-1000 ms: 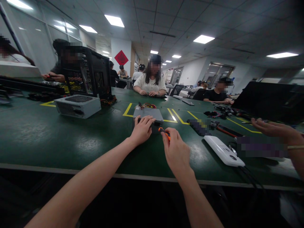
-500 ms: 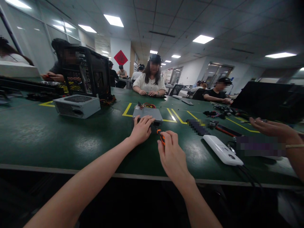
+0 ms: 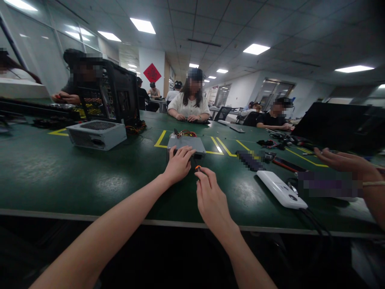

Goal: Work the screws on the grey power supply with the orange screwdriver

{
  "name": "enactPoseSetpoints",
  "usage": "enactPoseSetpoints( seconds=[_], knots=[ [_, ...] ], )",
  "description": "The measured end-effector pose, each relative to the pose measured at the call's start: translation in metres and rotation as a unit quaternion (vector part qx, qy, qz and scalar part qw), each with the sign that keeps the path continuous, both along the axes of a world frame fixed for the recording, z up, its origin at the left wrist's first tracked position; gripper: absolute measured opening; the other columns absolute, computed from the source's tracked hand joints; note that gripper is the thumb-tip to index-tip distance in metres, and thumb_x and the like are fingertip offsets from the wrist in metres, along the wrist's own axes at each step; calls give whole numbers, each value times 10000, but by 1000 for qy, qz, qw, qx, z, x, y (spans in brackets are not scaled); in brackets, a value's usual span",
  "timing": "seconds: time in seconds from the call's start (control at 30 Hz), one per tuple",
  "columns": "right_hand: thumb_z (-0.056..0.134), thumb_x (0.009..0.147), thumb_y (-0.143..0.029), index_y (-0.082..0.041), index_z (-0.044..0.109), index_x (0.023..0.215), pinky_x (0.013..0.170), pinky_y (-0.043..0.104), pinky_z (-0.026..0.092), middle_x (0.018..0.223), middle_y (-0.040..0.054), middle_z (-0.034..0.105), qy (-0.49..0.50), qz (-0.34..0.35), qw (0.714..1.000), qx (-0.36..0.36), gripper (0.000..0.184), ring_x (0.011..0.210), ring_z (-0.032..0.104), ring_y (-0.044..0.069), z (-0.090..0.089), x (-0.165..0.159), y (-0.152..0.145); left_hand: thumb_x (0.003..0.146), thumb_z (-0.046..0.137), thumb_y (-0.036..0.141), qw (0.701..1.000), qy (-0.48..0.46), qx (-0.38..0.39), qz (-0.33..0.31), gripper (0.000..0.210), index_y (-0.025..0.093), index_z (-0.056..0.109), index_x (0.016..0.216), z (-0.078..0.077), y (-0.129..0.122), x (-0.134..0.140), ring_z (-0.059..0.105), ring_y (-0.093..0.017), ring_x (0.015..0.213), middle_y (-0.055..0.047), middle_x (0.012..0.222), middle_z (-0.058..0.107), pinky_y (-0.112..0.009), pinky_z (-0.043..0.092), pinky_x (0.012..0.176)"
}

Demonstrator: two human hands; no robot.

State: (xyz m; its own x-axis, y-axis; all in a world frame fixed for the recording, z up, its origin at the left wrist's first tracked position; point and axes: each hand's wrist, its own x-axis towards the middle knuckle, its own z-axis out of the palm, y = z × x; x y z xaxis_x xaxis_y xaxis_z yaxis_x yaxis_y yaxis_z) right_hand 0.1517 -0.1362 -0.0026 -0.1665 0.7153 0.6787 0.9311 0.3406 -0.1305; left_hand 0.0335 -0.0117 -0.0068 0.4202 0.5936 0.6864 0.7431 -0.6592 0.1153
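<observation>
A grey computer power supply [image 3: 197,143] lies on the green table, with coloured cables [image 3: 187,133] at its far side. My left hand [image 3: 178,165] is on its near edge, fingers bent over the top and thumb low at the front. Just right of it, my right hand [image 3: 212,196] is closed round a screwdriver [image 3: 197,168] with an orange and black handle. The handle is mostly covered by my fingers. Its shaft points at the near face of the power supply; where the tip sits is too dark to make out.
A second power supply [image 3: 98,135] stands left, before an open black computer case [image 3: 120,92]. To the right lie a white power bank-like device [image 3: 281,189] with cables and a dark blurred item [image 3: 251,159]. Another person's hand [image 3: 345,162] reaches in from the right. A person [image 3: 189,102] sits opposite.
My right hand has shifted slightly left and turned, and less of the screwdriver's handle shows. My left hand and the power supply stay in place.
</observation>
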Motion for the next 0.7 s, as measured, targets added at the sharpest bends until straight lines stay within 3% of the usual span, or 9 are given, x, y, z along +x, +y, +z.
enactPoseSetpoints(
  seconds=[0.13, 0.3, 0.43, 0.57, 0.7],
  knots=[
    [311, 913, -189, -166, 484, 1140, 728, 294, 529, 1203, 120, 513, -36, -15, 999, -2, 287, 910, 608, 177, -2, -4, 2, 832, 394, 158, 1000, 15, 2, -6, 455, 244, 415, 1278, 2, 0, -3, 354, -200, 1278, -62, 1337, 466, -470, 127, 1084],
    [357, 901, -210, -194, 473, 1197, 675, 291, 515, 1137, 108, 548, -126, -1, 992, -11, 318, 802, 610, 168, 23, -4, 3, 872, 373, 230, 996, 84, -10, -36, 486, 247, 307, 1354, 11, -3, -11, 309, -226, 1306, -83, 1392, 399, -510, 177, 1050],
    [387, 861, -141, -298, 289, 1357, 616, 273, 482, 1011, 78, 571, -223, 21, 975, -9, 530, 720, 585, 158, 44, -9, 6, 890, 353, 284, 994, 104, -1, -34, 476, 246, 301, 1361, 14, -4, -13, 332, -264, 1290, -105, 1382, 404, -529, 197, 1030],
    [396, 850, -129, -345, 133, 1401, 560, 250, 444, 959, 61, 574, -252, 41, 967, 18, 647, 658, 572, 148, 62, -17, 18, 871, 367, 229, 996, 74, 0, -44, 492, 203, 297, 1357, 14, 0, -13, 398, -257, 1240, -117, 1346, 446, -477, 225, 1024],
    [382, 881, -193, -254, 310, 1330, 501, 233, 411, 957, 66, 593, -163, -15, 986, 27, 459, 650, 586, 153, 73, -10, 29, 863, 394, 251, 998, 50, -6, -44, 434, 185, 372, 1291, 13, 3, -12, 408, -256, 1225, -119, 1323, 468, -458, 247, 997]
  ],
)
